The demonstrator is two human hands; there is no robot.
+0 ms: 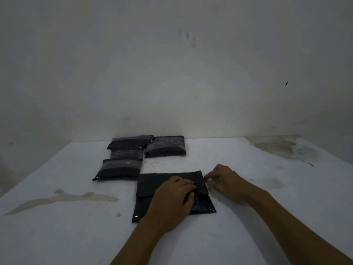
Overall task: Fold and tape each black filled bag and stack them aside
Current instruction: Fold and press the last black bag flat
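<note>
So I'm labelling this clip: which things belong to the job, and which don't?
Job: the bag being folded, left hand, right hand, taped bags at the back.
Not: stains on the table, marked wall.

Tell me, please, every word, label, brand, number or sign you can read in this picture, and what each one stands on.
None: no text can be read in this view.
The black bag under the left hand shows no print.
The taped bags behind it show only glossy bands, no legible lettering.
The wall and the table carry only stains and marks, no signs.
The right hand holds nothing that can be read.
</note>
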